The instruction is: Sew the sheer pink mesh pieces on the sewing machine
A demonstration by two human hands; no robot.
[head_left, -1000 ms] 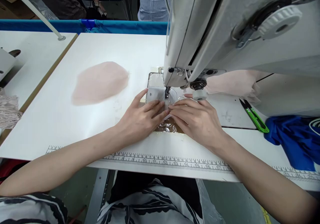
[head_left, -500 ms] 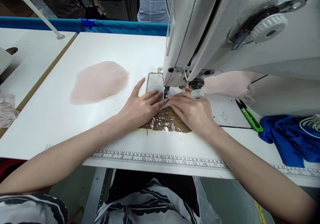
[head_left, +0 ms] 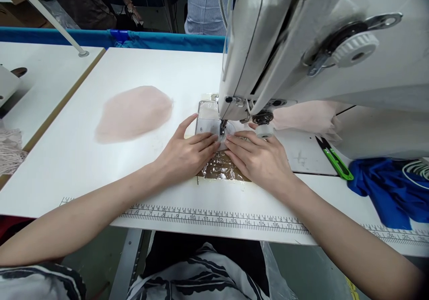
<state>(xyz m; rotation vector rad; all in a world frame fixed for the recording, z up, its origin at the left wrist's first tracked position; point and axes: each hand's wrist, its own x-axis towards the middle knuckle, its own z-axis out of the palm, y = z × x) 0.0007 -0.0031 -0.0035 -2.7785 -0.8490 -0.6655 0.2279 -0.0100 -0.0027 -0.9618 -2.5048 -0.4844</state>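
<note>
My left hand (head_left: 189, 155) lies flat just left of the presser foot (head_left: 223, 126), its fingers stretched out and its thumb spread away. On the other side, my right hand (head_left: 261, 159) rests with extended fingers, their tips close to the foot. Between the fingertips shows a small whitish, sheer piece of cloth (head_left: 221, 146), mostly covered by the hands. Both hands press down near it at the sewing machine (head_left: 248, 50). Beneath them is a brown, shiny taped patch (head_left: 223, 168). The right fingertips are partly hidden by the machine's white knob (head_left: 264, 131).
A pale pink cloth piece (head_left: 134, 114) lies to the left, and more pink cloth (head_left: 304, 114) sits behind the machine's needle end. Green thread snips (head_left: 335, 159) and blue cloth (head_left: 382, 188) are at right. A printed ruler (head_left: 208, 217) runs along the front edge.
Both hands have shifted slightly, with the left thumb lower and the fingertips still beside the presser foot. The whitish cloth shows a little more between them. The whole view has tilted slightly.
</note>
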